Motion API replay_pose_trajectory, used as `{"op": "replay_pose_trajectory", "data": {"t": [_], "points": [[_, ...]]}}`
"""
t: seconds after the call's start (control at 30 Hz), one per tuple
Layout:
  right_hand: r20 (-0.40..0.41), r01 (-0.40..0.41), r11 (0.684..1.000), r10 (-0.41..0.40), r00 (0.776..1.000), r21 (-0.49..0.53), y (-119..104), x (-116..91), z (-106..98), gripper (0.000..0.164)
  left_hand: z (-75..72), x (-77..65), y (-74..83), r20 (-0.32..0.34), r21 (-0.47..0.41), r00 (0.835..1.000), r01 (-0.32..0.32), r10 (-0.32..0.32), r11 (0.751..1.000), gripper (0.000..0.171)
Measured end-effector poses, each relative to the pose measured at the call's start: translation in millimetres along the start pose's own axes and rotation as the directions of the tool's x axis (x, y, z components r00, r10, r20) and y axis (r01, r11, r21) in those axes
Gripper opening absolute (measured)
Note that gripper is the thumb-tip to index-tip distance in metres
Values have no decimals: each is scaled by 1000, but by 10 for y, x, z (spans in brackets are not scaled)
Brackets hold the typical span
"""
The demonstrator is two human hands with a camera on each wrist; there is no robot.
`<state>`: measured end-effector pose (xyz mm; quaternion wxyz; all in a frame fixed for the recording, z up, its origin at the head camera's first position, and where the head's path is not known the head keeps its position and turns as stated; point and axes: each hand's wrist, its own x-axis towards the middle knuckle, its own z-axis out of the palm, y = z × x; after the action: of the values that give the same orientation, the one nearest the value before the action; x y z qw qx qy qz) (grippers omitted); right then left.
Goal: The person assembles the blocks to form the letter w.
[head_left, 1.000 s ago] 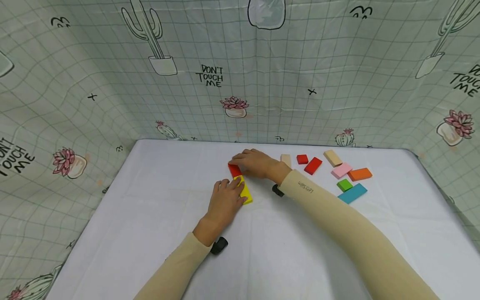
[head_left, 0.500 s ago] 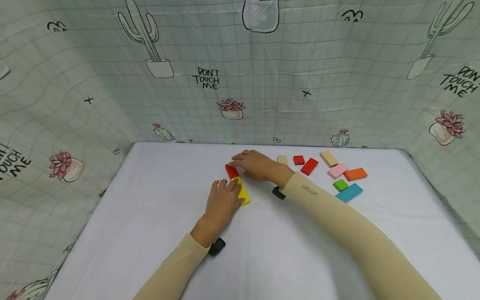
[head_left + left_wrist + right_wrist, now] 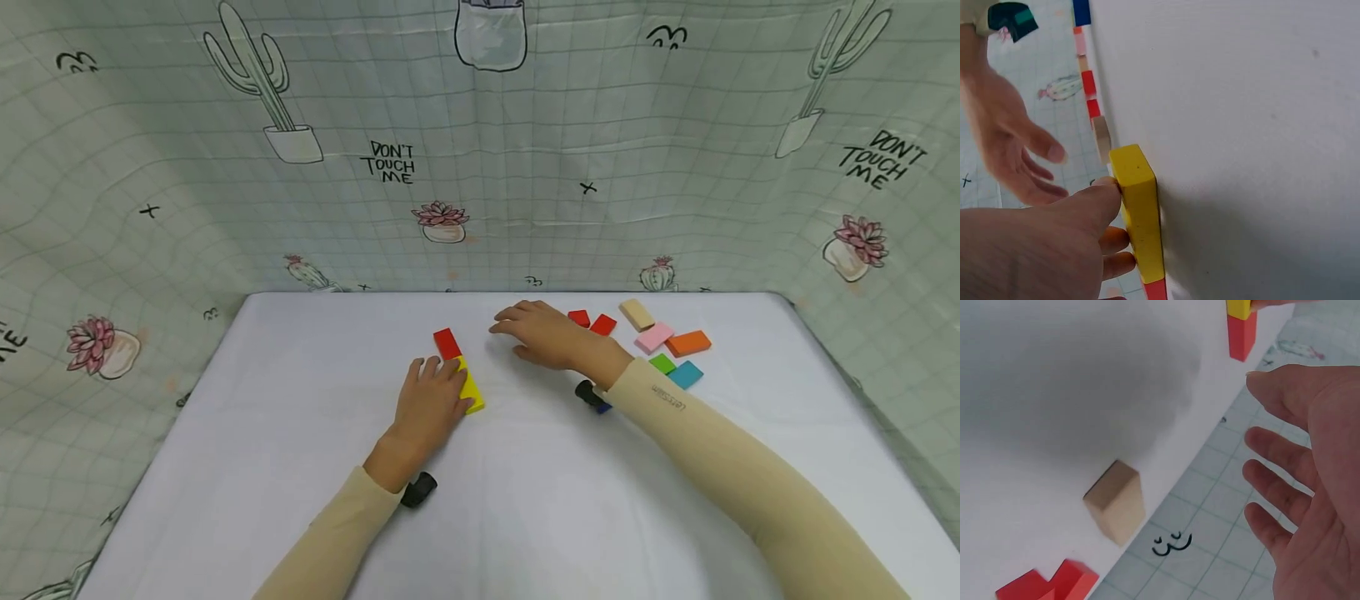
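Note:
A yellow block (image 3: 471, 390) lies on the white table, with a red block (image 3: 447, 343) end to end against its far end. My left hand (image 3: 427, 404) rests on the yellow block. In the left wrist view its thumb (image 3: 1107, 190) and fingertips touch the block's upper side. My right hand (image 3: 551, 336) hovers right of the red block, fingers loosely spread and nothing in them. A tan block (image 3: 1116, 503) stands out near the right hand in the right wrist view; in the head view that hand hides it.
Right of the right hand lie red blocks (image 3: 602, 325), a cream block (image 3: 636, 314), pink block (image 3: 654, 337), orange block (image 3: 688, 343), green block (image 3: 663, 363) and teal block (image 3: 685, 375). A dark blue block (image 3: 603, 408) peeks out under the right wrist. Patterned cloth (image 3: 510, 183) walls the table.
My right hand has left the red block and moved to the right, leaving it in line with the yellow block. The left hand stays on the yellow block. The head view has shifted slightly.

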<state>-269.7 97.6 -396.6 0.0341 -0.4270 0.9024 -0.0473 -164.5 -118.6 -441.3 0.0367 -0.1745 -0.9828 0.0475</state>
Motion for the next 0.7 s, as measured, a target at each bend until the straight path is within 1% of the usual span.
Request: {"op": "replay_pose_trajectory", "data": {"t": [0.17, 0.27, 0.33, 0.5, 0.7], "points": [[-33, -17, 1000, 17, 999, -2, 28, -212, -2, 45, -22, 10, -17, -14, -6, 1000, -8, 8, 1000, 47], [-51, -35, 999, 35, 998, 4, 40, -324, -5, 46, -30, 32, -28, -4, -26, 1000, -5, 5, 1000, 49], [-68, -44, 999, 45, 997, 8, 56, -395, 3, 46, -31, 47, -40, 2, -51, 1000, -2, 2, 999, 51], [-110, -57, 998, 58, 992, 16, 73, -588, 29, 46, -29, 75, -103, -10, -116, 1000, 11, -13, 993, 57], [-123, -94, 996, 93, 988, -3, 88, -821, 66, 48, -31, 97, -164, 11, -122, 1000, 16, -14, 992, 63]]}}
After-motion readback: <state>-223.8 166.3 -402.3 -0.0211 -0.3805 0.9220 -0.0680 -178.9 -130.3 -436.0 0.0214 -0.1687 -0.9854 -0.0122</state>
